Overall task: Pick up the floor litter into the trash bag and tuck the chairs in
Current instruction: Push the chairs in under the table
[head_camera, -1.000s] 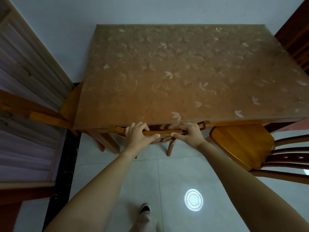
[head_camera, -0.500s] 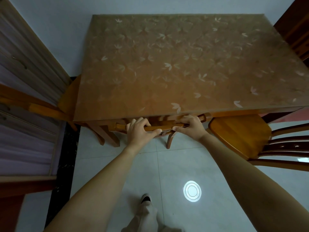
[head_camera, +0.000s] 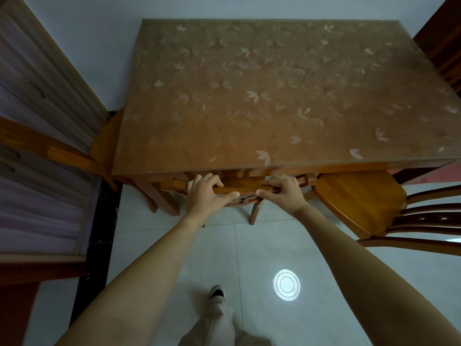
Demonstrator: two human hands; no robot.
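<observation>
A wooden chair (head_camera: 247, 189) stands pushed under the near edge of the brown leaf-patterned table (head_camera: 274, 96); only its top rail and rear legs show. My left hand (head_camera: 208, 194) grips the top rail on the left, and my right hand (head_camera: 284, 192) grips it on the right. A second wooden chair (head_camera: 361, 198) stands at the table's right corner, its seat mostly out from under the table and its back pointing right. A third chair (head_camera: 104, 143) sits at the table's left side, partly under it. No litter or trash bag is in view.
A wooden cabinet (head_camera: 37, 146) lines the left wall. The floor is pale tile (head_camera: 311, 283) with a round light reflection (head_camera: 286, 284). My trouser leg and shoe (head_camera: 217, 293) are below, in the middle. Dark wooden furniture (head_camera: 446, 46) stands at the far right.
The chair under my hands has slid a little further under the table, with both hands staying on its top rail. The view has shifted slightly.
</observation>
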